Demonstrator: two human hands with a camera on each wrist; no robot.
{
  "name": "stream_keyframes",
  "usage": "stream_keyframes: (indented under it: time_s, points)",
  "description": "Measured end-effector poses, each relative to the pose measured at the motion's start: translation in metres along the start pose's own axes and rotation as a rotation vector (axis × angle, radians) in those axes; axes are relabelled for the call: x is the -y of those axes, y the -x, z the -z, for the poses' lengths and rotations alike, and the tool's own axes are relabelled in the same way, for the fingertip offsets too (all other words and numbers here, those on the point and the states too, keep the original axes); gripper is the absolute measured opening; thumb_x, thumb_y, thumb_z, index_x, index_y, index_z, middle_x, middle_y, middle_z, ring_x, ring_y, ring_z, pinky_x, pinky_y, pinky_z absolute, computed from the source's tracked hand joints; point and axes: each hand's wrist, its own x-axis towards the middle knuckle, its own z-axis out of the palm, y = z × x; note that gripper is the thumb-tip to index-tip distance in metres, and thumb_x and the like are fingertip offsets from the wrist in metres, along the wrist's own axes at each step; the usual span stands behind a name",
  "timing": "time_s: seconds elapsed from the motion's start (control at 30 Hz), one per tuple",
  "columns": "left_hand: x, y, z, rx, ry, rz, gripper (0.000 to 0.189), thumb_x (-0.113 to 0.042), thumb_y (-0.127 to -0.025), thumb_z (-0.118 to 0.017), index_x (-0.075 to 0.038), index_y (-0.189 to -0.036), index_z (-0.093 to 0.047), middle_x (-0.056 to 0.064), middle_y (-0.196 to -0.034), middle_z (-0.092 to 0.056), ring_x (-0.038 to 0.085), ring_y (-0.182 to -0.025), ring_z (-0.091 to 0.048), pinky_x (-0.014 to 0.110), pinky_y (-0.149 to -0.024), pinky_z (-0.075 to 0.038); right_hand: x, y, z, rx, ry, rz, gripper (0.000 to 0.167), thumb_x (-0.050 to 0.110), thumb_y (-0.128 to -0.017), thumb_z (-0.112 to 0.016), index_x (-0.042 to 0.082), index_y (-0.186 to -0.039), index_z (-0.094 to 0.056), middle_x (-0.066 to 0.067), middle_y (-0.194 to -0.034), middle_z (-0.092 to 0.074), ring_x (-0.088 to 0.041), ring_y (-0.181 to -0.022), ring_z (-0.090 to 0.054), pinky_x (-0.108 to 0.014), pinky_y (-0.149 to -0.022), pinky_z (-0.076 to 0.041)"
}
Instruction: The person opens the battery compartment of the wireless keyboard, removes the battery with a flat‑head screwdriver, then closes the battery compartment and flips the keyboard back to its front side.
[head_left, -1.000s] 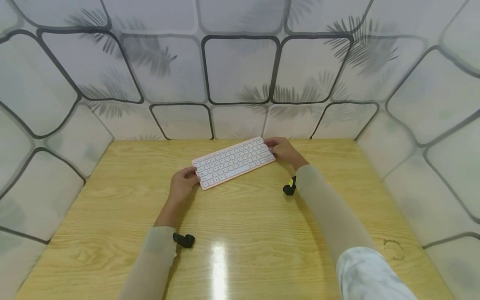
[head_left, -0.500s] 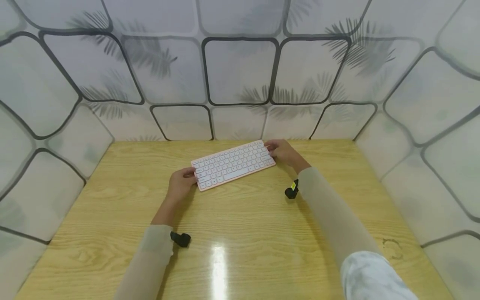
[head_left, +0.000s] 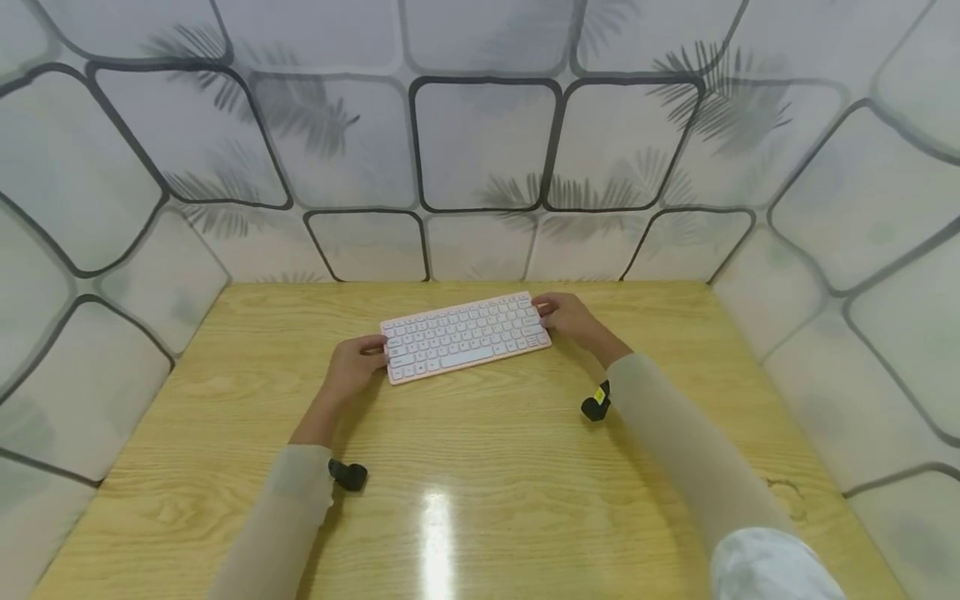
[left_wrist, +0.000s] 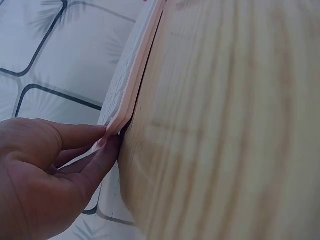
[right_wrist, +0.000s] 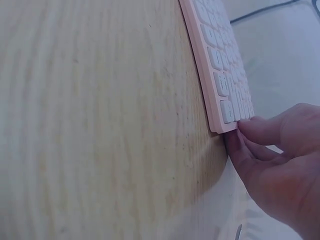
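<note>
A pink keyboard with white keys lies at the back of the wooden table, its right end angled slightly farther back. My left hand pinches its left end, thumb at the top edge and fingers at the underside, as the left wrist view shows with the pink rim. At the other end, my right hand grips the right short edge. In the right wrist view the thumb of that hand sits at the key side, with fingertips tucked under the corner. The keyboard's front edge runs close along the tabletop.
The pale wooden table stretches toward me with a bright light reflection near its front. Patterned cloth walls enclose the back and both sides. A small black camera is strapped at my left wrist, another black camera at my right.
The keyboard has turned clockwise toward level, its right end coming nearer to me. My right hand has moved back with it, and my left hand has shifted slightly left.
</note>
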Motion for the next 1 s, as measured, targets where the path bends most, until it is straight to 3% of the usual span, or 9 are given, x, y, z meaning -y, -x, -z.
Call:
stream_keyframes:
  time_s: [0.27,0.7,1.0]
  points:
    - [-0.001,-0.001,0.003,0.013,-0.032,0.004,0.04,0.0,-0.1,-0.057,0.005,-0.139,-0.056,0.026,-0.137,-0.059,0.035,-0.125,-0.059,0.039,-0.101,-0.051,-0.005,0.018,-0.008,-0.032,-0.011,-0.001,0.049,-0.004,-0.095,-0.053,-0.002,-0.144,-0.051,-0.024,-0.134,-0.06,-0.035,-0.123,-0.058,-0.043,-0.099,-0.049]
    - [0.0,0.0,0.002,0.037,-0.018,0.013,0.04,0.001,-0.099,-0.055,0.006,-0.139,-0.055,0.026,-0.138,-0.058,0.036,-0.126,-0.059,0.043,-0.104,-0.05,-0.003,0.054,-0.015,-0.05,-0.017,-0.07,0.045,0.002,-0.1,-0.052,0.002,-0.145,-0.05,-0.02,-0.134,-0.06,-0.031,-0.121,-0.057,-0.046,-0.105,-0.046]
    - [-0.005,0.005,-0.003,0.049,-0.092,-0.027,0.041,0.002,-0.096,-0.058,0.005,-0.137,-0.058,0.026,-0.138,-0.059,0.038,-0.126,-0.058,0.048,-0.107,-0.046,-0.004,0.074,-0.015,-0.099,0.02,-0.098,0.044,0.003,-0.101,-0.053,0.004,-0.145,-0.051,-0.019,-0.132,-0.062,-0.03,-0.118,-0.059,-0.045,-0.103,-0.048]
